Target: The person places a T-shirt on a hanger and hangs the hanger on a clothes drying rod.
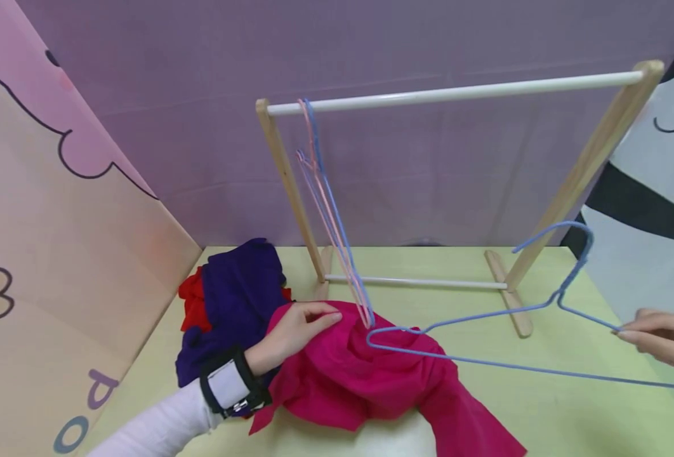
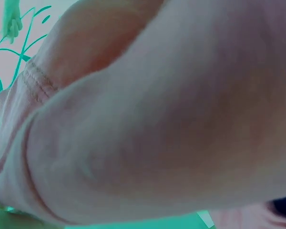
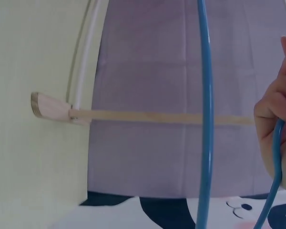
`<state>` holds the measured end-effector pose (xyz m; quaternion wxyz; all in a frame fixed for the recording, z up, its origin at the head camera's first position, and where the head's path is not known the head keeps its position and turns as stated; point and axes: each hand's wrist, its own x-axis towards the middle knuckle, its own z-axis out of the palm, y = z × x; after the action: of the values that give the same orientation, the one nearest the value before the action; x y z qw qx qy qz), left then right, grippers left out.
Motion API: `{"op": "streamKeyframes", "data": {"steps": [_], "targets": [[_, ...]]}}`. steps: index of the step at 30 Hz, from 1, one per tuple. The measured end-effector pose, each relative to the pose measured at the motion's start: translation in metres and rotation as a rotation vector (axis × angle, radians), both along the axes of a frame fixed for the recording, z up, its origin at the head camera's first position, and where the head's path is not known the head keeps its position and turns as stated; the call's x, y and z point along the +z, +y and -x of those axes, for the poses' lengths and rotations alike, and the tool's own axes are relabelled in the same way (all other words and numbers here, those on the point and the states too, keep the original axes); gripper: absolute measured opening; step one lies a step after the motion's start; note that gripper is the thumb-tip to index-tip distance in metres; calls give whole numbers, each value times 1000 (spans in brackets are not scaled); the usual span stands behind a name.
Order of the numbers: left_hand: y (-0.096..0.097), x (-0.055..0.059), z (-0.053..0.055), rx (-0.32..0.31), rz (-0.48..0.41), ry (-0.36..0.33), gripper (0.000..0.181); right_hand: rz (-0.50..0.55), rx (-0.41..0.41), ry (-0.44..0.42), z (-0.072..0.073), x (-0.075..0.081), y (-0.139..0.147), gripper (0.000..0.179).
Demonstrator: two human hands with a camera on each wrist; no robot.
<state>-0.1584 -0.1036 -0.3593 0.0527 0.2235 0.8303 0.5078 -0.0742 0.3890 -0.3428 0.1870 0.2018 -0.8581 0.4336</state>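
My right hand pinches a blue clothes hanger by its right shoulder, and the hook points up. The hanger's left end overlaps the crumpled pink garment in the head view. The right wrist view has the hanger's blue bar in front and the hand gripping it at the right edge. On the upper left of the garment, my left hand has thumb and fingers drawn together at the cloth. A blurred sleeve fills most of the left wrist view, so that hand's work is hidden there.
A wooden rack with a white top rod stands at the back. Several pink and blue hangers hang at its left end. Dark purple cloth and red cloth lie left of the pink garment on the pale yellow table.
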Motion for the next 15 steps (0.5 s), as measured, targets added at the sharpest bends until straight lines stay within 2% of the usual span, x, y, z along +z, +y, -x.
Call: {"op": "streamKeyframes", "data": {"steps": [1,3,5,7,9,15], "targets": [[0,0,0,-7,2,3,12,-27,-123,-121,-4,2,-7,24],[1,1,-1,-22,6,12,12,-41,-208,-246,-3,2,-16,11],[2,4,-2,-35,10,26,13,-58,-234,-317,-1,1,-24,5],[3,5,-2,-44,14,43,14,-65,-214,-338,3,-1,-33,6],[5,6,-2,-59,18,55,13,-49,-171,-308,7,-5,-43,5],[9,10,-2,-124,52,17,15,17,-70,-310,17,-15,-71,5]]}}
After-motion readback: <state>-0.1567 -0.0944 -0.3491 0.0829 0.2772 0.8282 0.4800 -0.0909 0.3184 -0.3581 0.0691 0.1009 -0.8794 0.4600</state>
